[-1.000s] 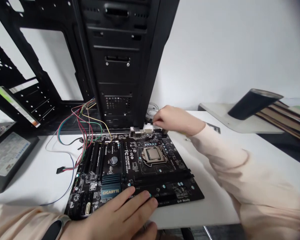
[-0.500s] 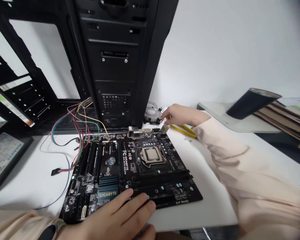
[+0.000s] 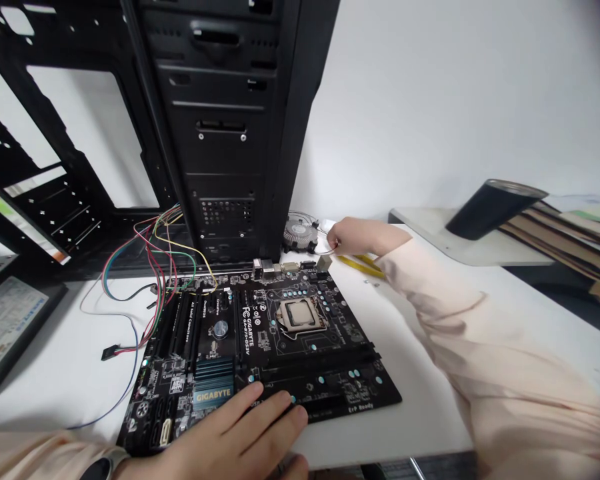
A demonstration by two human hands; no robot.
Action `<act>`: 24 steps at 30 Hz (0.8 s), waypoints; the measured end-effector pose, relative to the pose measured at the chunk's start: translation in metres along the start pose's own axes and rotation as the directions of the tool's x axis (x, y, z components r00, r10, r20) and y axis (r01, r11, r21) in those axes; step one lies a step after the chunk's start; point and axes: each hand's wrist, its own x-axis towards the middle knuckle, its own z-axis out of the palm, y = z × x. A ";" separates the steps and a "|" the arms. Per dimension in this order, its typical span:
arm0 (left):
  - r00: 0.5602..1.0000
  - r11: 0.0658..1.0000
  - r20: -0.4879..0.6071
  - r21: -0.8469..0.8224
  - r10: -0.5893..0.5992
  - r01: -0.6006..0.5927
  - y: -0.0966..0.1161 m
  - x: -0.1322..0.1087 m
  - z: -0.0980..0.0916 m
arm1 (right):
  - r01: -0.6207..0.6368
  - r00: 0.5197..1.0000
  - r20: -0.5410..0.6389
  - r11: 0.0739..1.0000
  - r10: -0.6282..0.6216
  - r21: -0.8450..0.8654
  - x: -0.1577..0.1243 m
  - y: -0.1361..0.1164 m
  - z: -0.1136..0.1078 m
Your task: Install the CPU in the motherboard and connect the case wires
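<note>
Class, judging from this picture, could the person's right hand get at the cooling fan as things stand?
Probably yes: the right hand is just beside the cooling fan, with nothing bulky visible between them; the black case stands on the fan's other side.

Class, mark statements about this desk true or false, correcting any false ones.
1. The left hand is over the near edge of the motherboard. True.
2. The fan lies on the motherboard. False: it lies beyond it, beside the case.
3. The processor sits in the motherboard's socket. True.
4. The wires are all blue. False: red, green and yellow ones show too.
5. The right hand is right of the fan. True.
</note>
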 end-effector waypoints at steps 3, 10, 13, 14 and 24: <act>1.000 1.000 0.008 0.006 0.013 -0.013 -0.001 0.000 0.001 | -0.087 0.988 -0.132 0.993 0.076 -0.081 -0.004 0.009 -0.005; 1.000 1.000 0.003 0.024 0.012 -0.012 0.000 -0.001 0.002 | -0.053 0.837 -0.546 0.998 0.031 -0.025 -0.010 0.037 -0.011; 1.000 1.000 0.004 0.021 0.013 -0.013 0.000 -0.001 0.001 | 0.119 0.577 -0.810 0.971 0.100 0.205 -0.007 0.041 -0.013; 1.000 1.000 0.003 0.017 0.009 -0.009 0.001 -0.001 0.000 | 0.192 0.483 -0.858 0.935 0.175 0.298 -0.005 0.040 -0.015; 1.000 1.000 -0.023 0.005 -0.004 0.004 0.000 -0.001 0.003 | 0.812 0.537 -0.800 0.094 0.266 0.576 -0.014 -0.015 -0.031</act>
